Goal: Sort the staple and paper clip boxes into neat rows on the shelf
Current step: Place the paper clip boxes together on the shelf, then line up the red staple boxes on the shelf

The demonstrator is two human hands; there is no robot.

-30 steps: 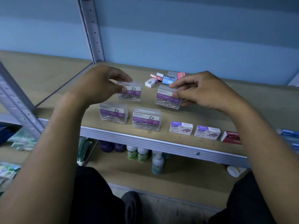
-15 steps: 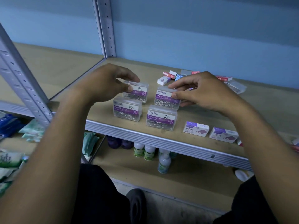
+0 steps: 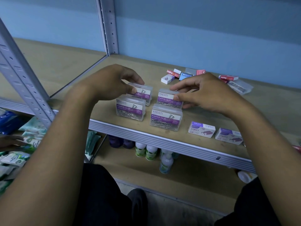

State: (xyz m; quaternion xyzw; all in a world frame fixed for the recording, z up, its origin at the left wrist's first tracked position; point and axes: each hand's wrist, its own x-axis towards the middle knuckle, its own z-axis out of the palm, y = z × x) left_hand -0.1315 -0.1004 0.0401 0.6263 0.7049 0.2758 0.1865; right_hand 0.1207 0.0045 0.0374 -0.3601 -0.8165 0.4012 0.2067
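Four clear paper clip boxes sit two-by-two on the shelf (image 3: 203, 111). Left hand (image 3: 107, 82) pinches the far-left box (image 3: 145, 92); right hand (image 3: 210, 93) pinches the far-right box (image 3: 167, 99). Two purple staple boxes (image 3: 201, 129) near right; loose staple boxes (image 3: 180, 75) far back.

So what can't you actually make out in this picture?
Head view only:
- The rear-left clear plastic paper clip box: its label is partly covered by the left hand.
- The red item at the right edge: cut off by the frame.
- Small mixed staple boxes at the shelf's back: print mostly too small to read.
- Clear plastic packet: contents blurred.
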